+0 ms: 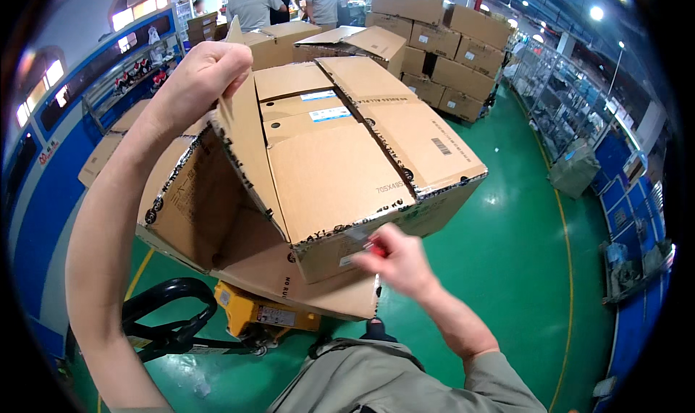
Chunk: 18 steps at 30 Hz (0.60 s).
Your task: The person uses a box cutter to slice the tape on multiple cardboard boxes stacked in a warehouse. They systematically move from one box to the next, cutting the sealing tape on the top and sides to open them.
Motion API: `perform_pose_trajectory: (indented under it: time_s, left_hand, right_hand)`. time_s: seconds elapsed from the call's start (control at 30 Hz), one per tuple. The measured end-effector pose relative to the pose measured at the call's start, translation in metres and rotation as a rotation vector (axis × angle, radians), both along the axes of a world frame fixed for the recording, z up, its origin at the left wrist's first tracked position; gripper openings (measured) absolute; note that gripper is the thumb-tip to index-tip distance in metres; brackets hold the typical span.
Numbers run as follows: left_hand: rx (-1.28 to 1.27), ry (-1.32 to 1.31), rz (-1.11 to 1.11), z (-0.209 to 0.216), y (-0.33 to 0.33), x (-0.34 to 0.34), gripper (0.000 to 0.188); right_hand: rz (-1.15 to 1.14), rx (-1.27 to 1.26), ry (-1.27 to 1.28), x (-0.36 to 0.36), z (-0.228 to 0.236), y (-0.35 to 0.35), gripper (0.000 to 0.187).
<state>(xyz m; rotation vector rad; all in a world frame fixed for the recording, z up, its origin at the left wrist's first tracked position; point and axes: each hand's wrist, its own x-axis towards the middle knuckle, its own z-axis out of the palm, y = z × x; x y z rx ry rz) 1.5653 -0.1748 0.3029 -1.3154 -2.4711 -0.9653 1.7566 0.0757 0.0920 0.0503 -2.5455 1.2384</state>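
A large cardboard box stands before me with one left flap raised. My left hand is closed around the far upper part of that flap. Inside the opening are smaller brown cartons with blue-and-white labels. My right hand is closed on a small red object at the box's near side, just below its taped edge. Fingers hide most of the object, so its kind cannot be made out.
Below and left lies another open box. A yellow pallet jack with a black handle stands near my feet. Stacked cartons rise at the back. Wire cages line the right; people stand far off.
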Motion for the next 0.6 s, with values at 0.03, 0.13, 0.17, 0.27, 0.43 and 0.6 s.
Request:
perform_pose_trajectory:
  time_s: [0.03,0.13,0.17,0.27,0.43,0.6]
  left_hand:
    - [0.084,0.002,-0.018,-0.006,0.001,0.002,0.038]
    - [0.096,0.167,-0.044,-0.015,0.023,0.019,0.044]
    - [0.15,0.201,-0.1,-0.023,0.036,0.016,0.045]
    - [0.211,0.283,-0.154,-0.035,0.063,0.012,0.053]
    - [0.268,0.275,-0.15,-0.051,0.084,0.019,0.062]
    - [0.374,0.378,-0.18,-0.072,0.121,0.014,0.059]
  right_hand:
    - [-0.089,0.086,0.076,-0.004,0.004,0.019,0.025]
    - [-0.391,0.622,0.167,-0.029,0.031,0.071,0.025]
    - [-0.394,0.628,0.173,-0.042,0.038,0.078,0.025]
    - [-0.335,0.757,-0.232,-0.084,0.048,0.085,0.036]
    - [-0.256,0.816,-0.233,-0.097,0.044,0.114,0.035]
    - [-0.228,0.877,-0.159,-0.098,0.081,0.108,0.024]
